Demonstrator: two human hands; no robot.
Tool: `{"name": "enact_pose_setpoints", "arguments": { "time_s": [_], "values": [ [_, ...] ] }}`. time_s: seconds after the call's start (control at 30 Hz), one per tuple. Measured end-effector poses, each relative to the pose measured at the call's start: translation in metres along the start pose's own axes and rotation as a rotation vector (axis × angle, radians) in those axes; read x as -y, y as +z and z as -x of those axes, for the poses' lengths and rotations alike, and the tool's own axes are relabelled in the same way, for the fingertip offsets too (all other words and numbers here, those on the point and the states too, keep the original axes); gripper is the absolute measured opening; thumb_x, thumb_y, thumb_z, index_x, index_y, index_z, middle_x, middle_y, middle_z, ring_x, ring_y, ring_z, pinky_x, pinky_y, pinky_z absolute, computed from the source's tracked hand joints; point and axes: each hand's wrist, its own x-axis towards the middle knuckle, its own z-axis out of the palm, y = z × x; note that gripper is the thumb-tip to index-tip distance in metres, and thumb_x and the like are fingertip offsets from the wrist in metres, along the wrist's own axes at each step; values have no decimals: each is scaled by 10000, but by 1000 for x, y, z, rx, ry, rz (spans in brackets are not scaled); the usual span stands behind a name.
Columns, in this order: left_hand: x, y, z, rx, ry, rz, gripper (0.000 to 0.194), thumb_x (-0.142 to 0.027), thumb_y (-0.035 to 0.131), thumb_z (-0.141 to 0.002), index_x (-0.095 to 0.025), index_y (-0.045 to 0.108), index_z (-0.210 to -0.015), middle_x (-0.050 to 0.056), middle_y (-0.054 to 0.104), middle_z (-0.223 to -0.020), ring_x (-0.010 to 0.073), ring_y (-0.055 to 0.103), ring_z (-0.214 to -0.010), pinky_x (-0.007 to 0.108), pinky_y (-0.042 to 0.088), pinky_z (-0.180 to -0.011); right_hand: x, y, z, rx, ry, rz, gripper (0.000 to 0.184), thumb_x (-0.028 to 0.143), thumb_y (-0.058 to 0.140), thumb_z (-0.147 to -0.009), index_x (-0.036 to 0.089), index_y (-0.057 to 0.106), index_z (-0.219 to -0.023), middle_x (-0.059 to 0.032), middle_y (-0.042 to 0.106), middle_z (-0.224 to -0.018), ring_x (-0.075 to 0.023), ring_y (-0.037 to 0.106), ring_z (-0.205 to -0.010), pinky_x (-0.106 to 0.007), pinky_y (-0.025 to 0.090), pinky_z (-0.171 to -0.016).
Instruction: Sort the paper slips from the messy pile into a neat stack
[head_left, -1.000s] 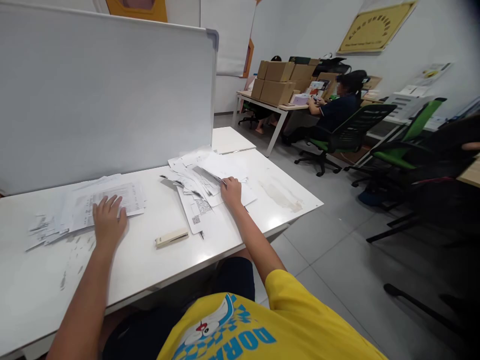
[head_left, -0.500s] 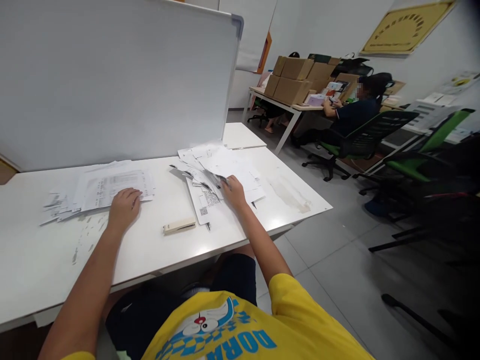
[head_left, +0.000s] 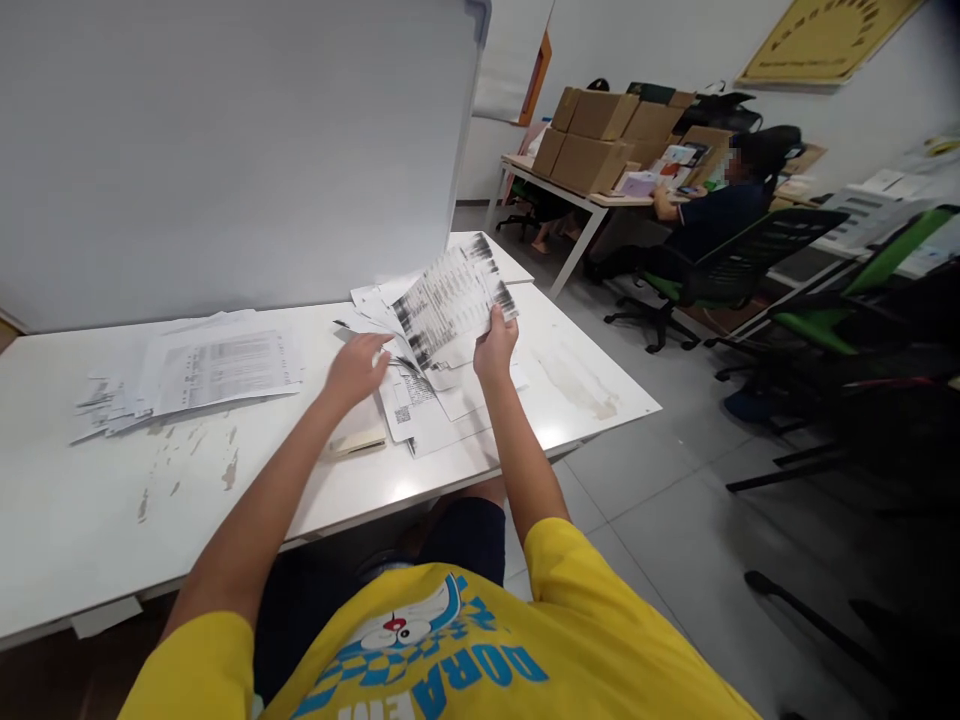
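Observation:
My right hand (head_left: 496,345) grips the right edge of a printed sheet of paper (head_left: 450,300) with dark smudged edges, lifted and tilted above a loose pile of papers (head_left: 465,405). At the left side of that pile is my left hand (head_left: 358,368), its fingers stretched out; whether it touches a sheet is hard to make out. A cream stapler (head_left: 360,443) lies near my left wrist, partly behind the forearm. Further left, a stack of printed papers (head_left: 225,372) rests on the white table (head_left: 300,470), with torn strips (head_left: 109,405) at its left end.
A large whiteboard (head_left: 225,150) stands along the table's back edge. Stains mark the tabletop. To the right, a person (head_left: 720,220) sits at another desk with cardboard boxes (head_left: 592,150). Office chairs (head_left: 750,260) stand on the tiled floor.
My left hand has left the left stack and moved right to the loose pile. My right hand has raised a printed sheet off that pile, turning it up.

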Motion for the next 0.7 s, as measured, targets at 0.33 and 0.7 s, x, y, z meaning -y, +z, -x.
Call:
{"name": "enact_pose_setpoints", "arguments": {
  "time_s": [0.33,0.7],
  "values": [
    [-23,78,-116,271,-237,-24,830,-622,716,-614,-101,554,-1239,296,460,-1371,513,352,-1312,615,275,-1070,-35,-110,-35,-326,-109,593,482,290,283,-893,126,481,-1301,-187,610,-1221,-270,579,-1202,-521,440,-1037],
    [-37,82,-120,195,-237,434,598,-471,526,-795,-226,369,-1317,162,535,-1292,303,546,-1176,467,474,-957,-39,-98,-26,-200,25,638,682,253,464,-825,125,263,-1464,-224,513,-1391,-296,526,-1282,-472,435,-1038]
  ]
}}
